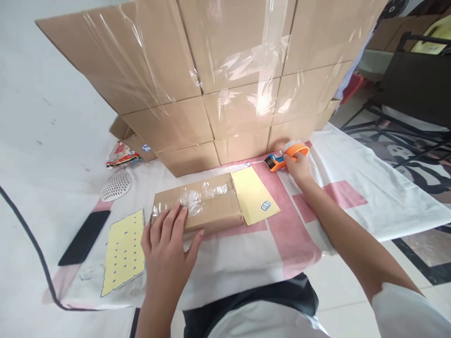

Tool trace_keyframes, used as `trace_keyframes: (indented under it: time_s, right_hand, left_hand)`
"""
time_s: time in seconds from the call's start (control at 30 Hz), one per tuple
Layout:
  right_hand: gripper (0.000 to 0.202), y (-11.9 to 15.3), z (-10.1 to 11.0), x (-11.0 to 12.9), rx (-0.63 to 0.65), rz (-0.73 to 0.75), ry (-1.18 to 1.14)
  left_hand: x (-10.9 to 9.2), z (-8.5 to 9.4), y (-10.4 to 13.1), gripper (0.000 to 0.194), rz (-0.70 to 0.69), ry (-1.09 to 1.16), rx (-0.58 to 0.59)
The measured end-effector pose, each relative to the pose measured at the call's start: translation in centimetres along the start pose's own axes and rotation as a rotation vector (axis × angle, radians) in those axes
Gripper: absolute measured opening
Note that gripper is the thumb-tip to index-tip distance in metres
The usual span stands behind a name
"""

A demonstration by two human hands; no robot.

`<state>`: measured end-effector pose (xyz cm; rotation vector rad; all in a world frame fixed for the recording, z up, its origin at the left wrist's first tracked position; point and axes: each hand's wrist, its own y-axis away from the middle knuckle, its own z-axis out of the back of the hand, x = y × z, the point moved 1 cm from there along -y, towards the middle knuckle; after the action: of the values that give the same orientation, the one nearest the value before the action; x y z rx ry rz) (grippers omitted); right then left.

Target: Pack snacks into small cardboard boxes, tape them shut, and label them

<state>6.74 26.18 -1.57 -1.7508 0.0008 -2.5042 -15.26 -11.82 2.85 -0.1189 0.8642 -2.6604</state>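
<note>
A flat cardboard box (214, 207) lies on the cloth-covered table, its top seam crossed by clear, wrinkled tape. My left hand (167, 244) rests on the left part of this box, fingers stretched over its top and thumb spread along the near side. Farther off to the right, my right hand (299, 166) is closed around an orange and blue tape dispenser (298, 149). The dispenser is at the table surface, close to the foot of the stacked boxes. A plain yellow card (255, 192) lies against the right end of the flat box.
Shiny film or tape covers a tall wall of cardboard boxes (243, 108) behind the work. At left lie a dotted yellow card (125, 249), a black phone (84, 238), a white perforated piece (117, 185) and a black cable (38, 251). A dark chair (416, 89) stands at right.
</note>
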Motion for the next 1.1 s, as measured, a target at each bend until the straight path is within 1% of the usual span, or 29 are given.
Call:
trace_keyframes:
  time_s: [0.07, 0.17, 0.27, 0.37, 0.47, 0.53, 0.6, 0.67, 0.73, 0.77, 0.83, 0.9, 0.93, 1.0, 1.1]
  right_hand:
    - [0.016, 0.0, -0.3, -1.0, -0.038, 0.047, -0.034]
    - [0.021, 0.5, -0.1, -2.0, -0.049, 0.122, -0.079]
    - [0.028, 1.2, 0.0, -2.1, -0.031, 0.225, -0.110]
    - [0.031, 2.0, -0.6, -1.5, 0.036, 0.293, -0.143]
    - [0.033, 2.8, -1.2, -1.0, 0.117, 0.313, -0.158]
    - [0.033, 3.1, -1.3, -0.8, 0.131, 0.342, -0.151]
    - [0.031, 3.2, -1.1, -0.7, 0.118, 0.364, -0.152]
    - [0.028, 3.3, -0.8, -0.6, 0.104, 0.369, -0.167]
    - [0.025, 3.4, -0.5, -0.3, 0.096, 0.372, -0.169]
    - [0.023, 3.5, -0.4, -0.2, 0.098, 0.373, -0.161]
    - [0.021, 3.8, -0.2, 0.1, 0.101, 0.375, -0.143]
    - [0.020, 4.1, -0.1, 0.5, 0.104, 0.371, -0.147]
    - [0.020, 4.2, 0.0, 0.7, 0.109, 0.369, -0.160]
    - [0.021, 4.6, 0.1, 1.1, 0.126, 0.366, -0.179]
    - [0.023, 5.0, 0.2, 1.6, 0.146, 0.400, -0.182]
  left_hand:
    - [-0.3, 0.0, 0.1, 0.056, 0.029, -0.053, -0.001]
    - [-0.6, 0.0, 0.3, 0.054, 0.054, -0.109, 0.005]
    - [-0.3, 0.2, 0.2, 0.050, 0.063, -0.062, 0.031]
    - [0.0, 0.4, 0.1, 0.046, 0.065, -0.043, 0.036]
    - [0.1, 0.3, 0.4, 0.057, 0.060, -0.059, -0.007]
    - [-0.1, 0.1, 0.7, 0.067, 0.069, -0.057, -0.027]
    - [-0.3, 0.0, 0.8, 0.072, 0.069, -0.051, -0.045]
    - [-0.4, 0.1, 0.4, 0.076, 0.051, -0.047, -0.077]
    - [-0.3, 0.5, -0.8, 0.084, 0.034, -0.045, -0.097]
    - [-0.3, 0.8, -1.6, 0.087, 0.014, -0.041, -0.074]
    - [-0.3, 1.1, -3.2, 0.086, -0.057, -0.021, 0.047]
    - [-0.3, 1.2, -4.4, 0.075, -0.143, 0.007, 0.178]
    - [-0.4, 1.1, -4.7, 0.069, -0.168, 0.017, 0.220]
    - [-0.6, 1.0, -4.9, 0.062, -0.172, 0.018, 0.245]
    - [-1.1, 0.8, -4.7, 0.063, -0.147, -0.006, 0.251]
